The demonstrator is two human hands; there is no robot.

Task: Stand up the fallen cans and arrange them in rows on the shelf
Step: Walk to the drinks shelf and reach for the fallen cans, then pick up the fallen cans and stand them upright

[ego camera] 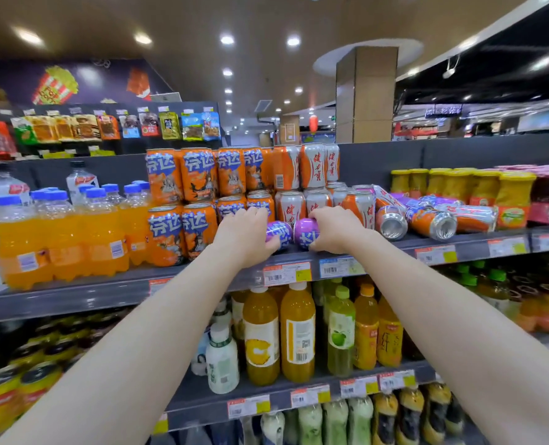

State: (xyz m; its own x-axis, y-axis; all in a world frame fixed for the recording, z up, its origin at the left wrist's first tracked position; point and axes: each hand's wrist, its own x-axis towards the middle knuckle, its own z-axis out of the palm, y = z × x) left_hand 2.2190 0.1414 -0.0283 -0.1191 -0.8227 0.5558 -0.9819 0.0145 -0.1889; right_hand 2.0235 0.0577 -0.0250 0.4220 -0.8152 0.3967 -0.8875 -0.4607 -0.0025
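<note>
Two purple cans sit at the front of the grey shelf (427,244). My left hand (242,237) grips the left purple can (281,232). My right hand (334,229) grips the right purple can (305,234), which looks tilted. To the right, several orange, white and purple cans lie on their sides, among them a fallen can (392,221) and another fallen can (433,223) with silver ends facing me. Behind my hands stand white-and-orange cans (291,205), and orange cans (183,232) stand stacked in two layers on the left.
Orange soda bottles (58,245) fill the shelf's left part. Yellow jars (511,200) stand at the right. Price tags (287,273) line the shelf edge. Juice bottles (297,332) fill the lower shelf. Snack bags hang on the back wall at upper left.
</note>
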